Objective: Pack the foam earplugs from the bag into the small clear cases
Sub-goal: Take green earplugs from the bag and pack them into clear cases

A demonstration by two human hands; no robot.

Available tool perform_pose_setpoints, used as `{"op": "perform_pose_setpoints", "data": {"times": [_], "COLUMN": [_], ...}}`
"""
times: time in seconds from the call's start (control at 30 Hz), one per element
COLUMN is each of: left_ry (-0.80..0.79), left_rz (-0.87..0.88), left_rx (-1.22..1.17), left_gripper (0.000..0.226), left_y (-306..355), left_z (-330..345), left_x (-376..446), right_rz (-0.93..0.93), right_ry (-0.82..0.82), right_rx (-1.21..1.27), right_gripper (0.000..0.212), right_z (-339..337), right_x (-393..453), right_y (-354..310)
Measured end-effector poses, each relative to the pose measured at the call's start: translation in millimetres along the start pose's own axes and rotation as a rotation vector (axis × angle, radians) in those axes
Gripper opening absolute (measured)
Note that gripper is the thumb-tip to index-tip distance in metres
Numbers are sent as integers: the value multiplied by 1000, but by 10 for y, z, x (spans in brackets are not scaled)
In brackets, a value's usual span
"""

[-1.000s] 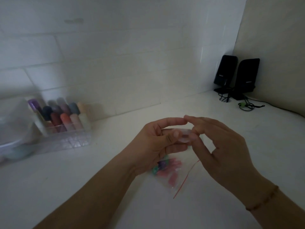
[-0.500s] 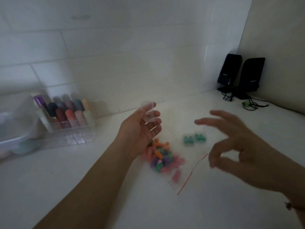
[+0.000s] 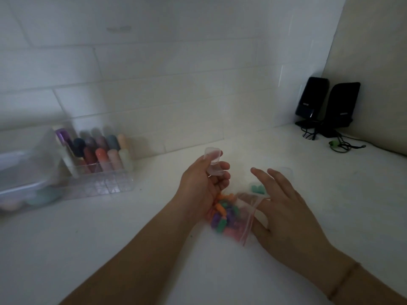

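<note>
In the head view, the left hand point(image 3: 203, 183) pinches an open clear case point(image 3: 213, 162) between thumb and fingertips, raised above the bag of earplugs point(image 3: 229, 216) lying on the tabletop point(image 3: 132, 227) just below its palm. The right hand point(image 3: 284, 208), fingers spread, touches the bag's mouth; a filled case point(image 3: 256, 188) with teal plugs lies just beyond its fingers.

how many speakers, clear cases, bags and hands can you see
speakers: 2
clear cases: 2, an open one in the left hand, one with teal earplugs on the counter
bags: 1, with mixed-colour earplugs
hands: 2, left and right
total: 7
</note>
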State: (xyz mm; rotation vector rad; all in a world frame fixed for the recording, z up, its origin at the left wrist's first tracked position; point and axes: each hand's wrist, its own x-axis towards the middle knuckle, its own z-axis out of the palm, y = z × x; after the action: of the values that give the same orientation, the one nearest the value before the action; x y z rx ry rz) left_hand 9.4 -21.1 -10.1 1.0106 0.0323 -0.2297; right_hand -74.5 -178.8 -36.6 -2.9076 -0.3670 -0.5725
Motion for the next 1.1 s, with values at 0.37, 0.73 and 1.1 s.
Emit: {"op": "perform_pose_setpoints", "data": {"times": [0.37,0.73,1.1], "left_ry": [-38,-103,-420], "left_rz": [60,86,-21], "left_rx": [62,121,236], "left_gripper": [33,30,55], "left_y": [13,84,3], "left_z": [29,27,199], "left_x": [-62,-100,-329], "right_rz": [14,-80,179], "right_ry": [89,-40,120], "right_rx": [192,434,1413], "right_gripper": [12,13,49], "right_z": [112,-677,-525], "right_x": [38,-33,33], "right_y": [-23,325,244]}}
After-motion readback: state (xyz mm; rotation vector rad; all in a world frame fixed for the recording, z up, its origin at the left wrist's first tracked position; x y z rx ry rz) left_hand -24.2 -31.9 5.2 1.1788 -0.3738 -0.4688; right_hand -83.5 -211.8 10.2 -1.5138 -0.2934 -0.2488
